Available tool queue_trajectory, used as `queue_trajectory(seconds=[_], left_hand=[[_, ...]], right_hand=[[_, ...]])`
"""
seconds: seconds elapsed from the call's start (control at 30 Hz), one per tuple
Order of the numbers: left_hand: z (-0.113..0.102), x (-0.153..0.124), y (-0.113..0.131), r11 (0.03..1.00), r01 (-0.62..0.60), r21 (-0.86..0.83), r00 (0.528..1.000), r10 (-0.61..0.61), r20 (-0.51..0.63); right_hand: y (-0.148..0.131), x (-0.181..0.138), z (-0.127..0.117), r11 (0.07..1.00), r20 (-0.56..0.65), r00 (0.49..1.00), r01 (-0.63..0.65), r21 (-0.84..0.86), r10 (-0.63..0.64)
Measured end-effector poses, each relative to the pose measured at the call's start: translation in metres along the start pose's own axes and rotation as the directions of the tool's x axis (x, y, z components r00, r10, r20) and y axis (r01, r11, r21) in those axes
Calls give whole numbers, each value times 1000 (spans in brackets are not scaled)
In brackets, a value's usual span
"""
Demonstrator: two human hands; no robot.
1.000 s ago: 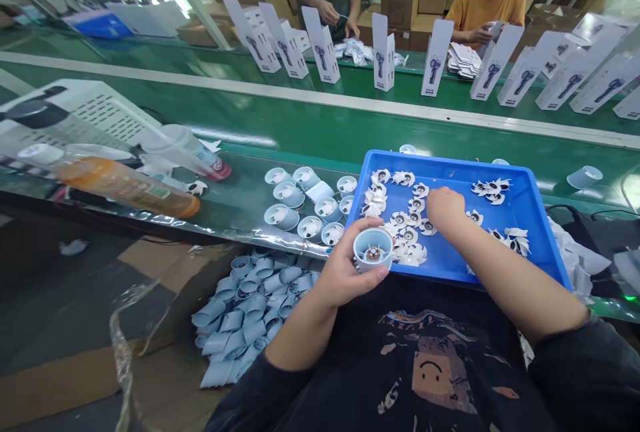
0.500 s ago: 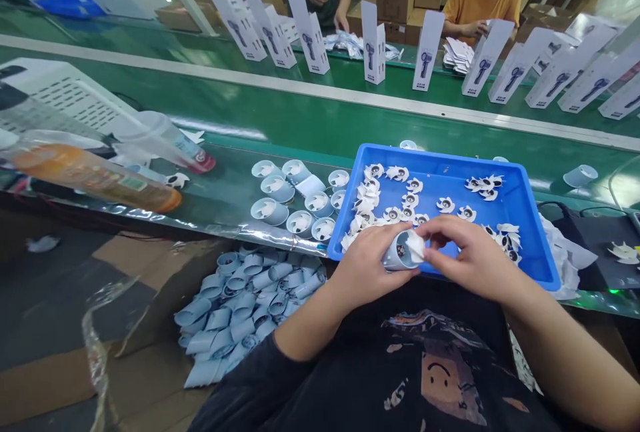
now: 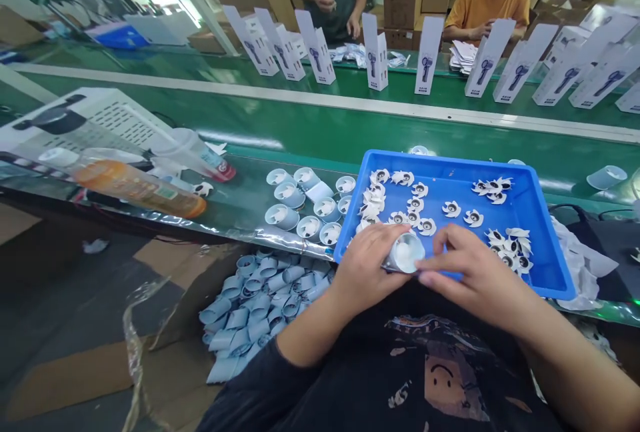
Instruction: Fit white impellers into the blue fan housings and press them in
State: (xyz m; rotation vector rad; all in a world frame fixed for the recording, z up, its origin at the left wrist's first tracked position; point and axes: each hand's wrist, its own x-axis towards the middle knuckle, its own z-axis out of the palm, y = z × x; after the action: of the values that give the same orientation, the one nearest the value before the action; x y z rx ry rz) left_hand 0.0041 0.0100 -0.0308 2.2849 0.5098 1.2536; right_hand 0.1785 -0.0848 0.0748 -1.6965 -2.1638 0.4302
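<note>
My left hand (image 3: 367,262) is wrapped round a small pale blue cylindrical housing (image 3: 405,253), tipped so its open end faces right. My right hand (image 3: 473,271) is pinched against that open end, with a white fan blade piece pressed into the housing. Both hands meet at the near edge of a blue tray (image 3: 543,212) that holds several white fan blades (image 3: 413,204). Left of the tray, several finished pale blue housings (image 3: 305,202) stand on the bench edge.
A box of loose pale blue housings (image 3: 260,305) sits below at my left. An orange bottle (image 3: 140,187) and a clear cup lie on the bench at left. Beyond the green conveyor (image 3: 320,122), white product boxes (image 3: 375,52) stand in a row, with two people working behind them.
My right hand left the tray with a white blade and came to the housing in my left hand. The housing tipped from mouth-up to sideways, and the blade is now pressed in.
</note>
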Motion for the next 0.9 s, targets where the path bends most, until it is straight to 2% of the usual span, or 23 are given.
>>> queue_trajectory(seconds=[0.07, 0.13, 0.17, 0.23, 0.3, 0.37, 0.47, 0.53, 0.57, 0.63, 0.7, 0.73, 0.77, 0.8, 0.83, 0.87, 0.9], left_hand=[[-15, 8, -24, 997, 56, 61, 998, -56, -10], [-33, 27, -59, 963, 213, 164, 977, -207, -48], [-40, 41, -78, 924, 316, 215, 949, -309, -66], [-50, 76, -116, 801, 519, 299, 850, -520, -82], [-48, 110, -149, 678, 643, 356, 742, -666, -71], [-33, 137, -173, 622, 680, 388, 677, -736, -7], [-4, 159, -189, 607, 681, 410, 622, -775, 114], [2, 163, -188, 597, 679, 427, 607, -784, 131], [-3, 161, -184, 600, 672, 434, 617, -778, 120], [-29, 147, -175, 637, 635, 437, 675, -732, 87], [-70, 112, -165, 726, 578, 374, 746, -655, 118], [-91, 86, -159, 791, 551, 267, 781, -601, 168], [-110, 57, -154, 822, 556, 126, 760, -564, 324], [-123, 25, -148, 795, 606, 28, 657, -520, 546], [-129, -7, -143, 730, 683, 3, 535, -503, 679], [-128, -36, -137, 632, 772, 68, 425, -594, 683], [-118, -63, -131, 569, 810, 139, 351, -661, 664]], right_hand=[[6, -25, -13, 986, 10, 999, 51, 157, -53], [15, -54, -21, 980, -71, 997, 36, 195, -22], [20, -67, -21, 984, -134, 991, 8, 179, 16], [28, -86, -16, 985, -260, 960, -62, 160, 103], [31, -94, -7, 978, -332, 930, -101, 185, 159], [28, -94, 0, 972, -327, 930, -98, 212, 165], [20, -90, 4, 976, -249, 960, -78, 202, 129], [18, -91, 4, 979, -195, 973, -90, 185, 126], [18, -94, 4, 978, -167, 977, -100, 183, 131], [23, -103, 4, 972, -131, 979, -132, 194, 159], [30, -110, 6, 964, -131, 973, -160, 214, 191], [34, -112, 7, 960, -137, 970, -168, 224, 202], [37, -113, 7, 958, -138, 969, -171, 232, 206], [39, -111, 7, 958, -128, 972, -165, 236, 199], [40, -108, 7, 960, -112, 978, -147, 238, 178], [40, -103, 6, 964, -93, 984, -124, 234, 150], [38, -98, 4, 970, -71, 991, -95, 224, 113]])
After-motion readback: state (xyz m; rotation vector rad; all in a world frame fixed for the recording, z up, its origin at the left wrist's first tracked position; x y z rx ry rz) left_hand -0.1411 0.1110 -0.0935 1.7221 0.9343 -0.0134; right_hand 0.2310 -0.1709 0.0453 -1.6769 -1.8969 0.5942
